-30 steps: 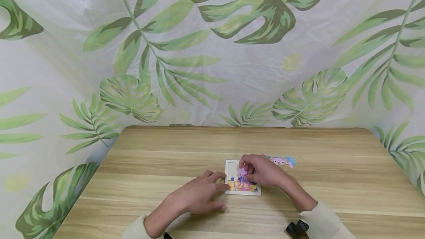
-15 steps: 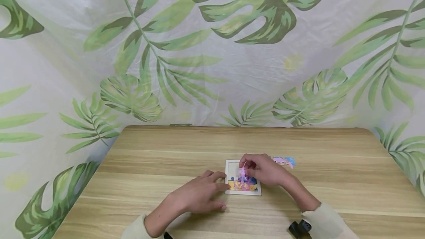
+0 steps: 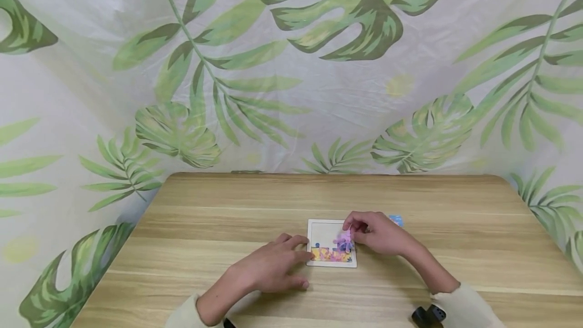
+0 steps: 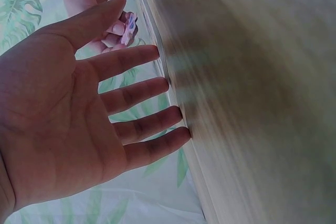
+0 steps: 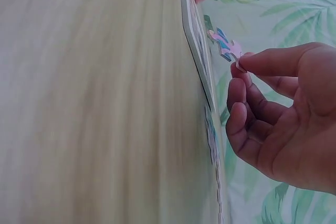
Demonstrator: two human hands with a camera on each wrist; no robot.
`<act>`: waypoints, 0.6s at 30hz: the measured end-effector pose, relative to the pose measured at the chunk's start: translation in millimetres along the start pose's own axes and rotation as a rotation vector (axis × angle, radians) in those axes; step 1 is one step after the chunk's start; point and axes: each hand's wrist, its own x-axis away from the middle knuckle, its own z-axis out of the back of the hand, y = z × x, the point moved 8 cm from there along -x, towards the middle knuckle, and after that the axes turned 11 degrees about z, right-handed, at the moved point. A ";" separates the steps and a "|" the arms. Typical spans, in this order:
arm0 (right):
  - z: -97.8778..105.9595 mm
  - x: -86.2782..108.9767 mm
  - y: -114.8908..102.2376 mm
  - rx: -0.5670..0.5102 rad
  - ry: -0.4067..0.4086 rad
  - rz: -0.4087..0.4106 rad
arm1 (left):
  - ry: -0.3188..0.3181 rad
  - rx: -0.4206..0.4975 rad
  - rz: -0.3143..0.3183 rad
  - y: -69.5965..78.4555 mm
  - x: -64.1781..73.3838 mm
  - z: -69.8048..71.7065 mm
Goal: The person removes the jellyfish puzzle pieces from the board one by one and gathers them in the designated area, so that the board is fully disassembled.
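Puzzle piece (image 3: 345, 240), pink and purple, is up off the bench (image 3: 227, 206), over the right side of a shallow white-rimmed tray (image 3: 321, 232). Right wrist view puts it tilted and clear of the tray, a gap beneath.

Right hand (image 3: 380, 232): grasping. Thumb and index finger pinch the piece by one end; remaining fingers curl in loosely, nothing else in them. Grip at the end seems chosen to leave the other tabs and the printed face free for lining up.

Left hand (image 3: 279, 263): holds nothing. Fingers nearly straight and spread, tips down at the tray's left edge, thumb lifted away. Likely a brace, so the light tray does not slide; pressure cannot be judged.

Inside the tray, a yellow and pink row of pieces (image 3: 325, 254) lies along the near side, a round blue tab standing above it at left. Cream base bare beyond.

Loose pieces (image 3: 396, 220) on the bench to the right of the tray, mostly behind the right hand; number cannot be told. Probably kept that side for easy reach.
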 end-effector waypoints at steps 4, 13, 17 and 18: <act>4.6 8.2 4.4 -0.003 0.000 0.004 | 0.003 -0.003 -0.003 -0.7 -0.5 -1.4; 20.7 26.9 12.4 0.014 0.012 -0.021 | 0.005 -0.008 -0.007 -0.7 -0.7 -2.9; 28.9 33.1 15.6 0.026 0.017 -0.036 | 0.007 -0.007 -0.005 -0.8 -0.2 -3.4; 30.6 34.5 16.4 0.029 0.018 -0.039 | 0.007 -0.007 -0.004 -0.8 -0.1 -3.6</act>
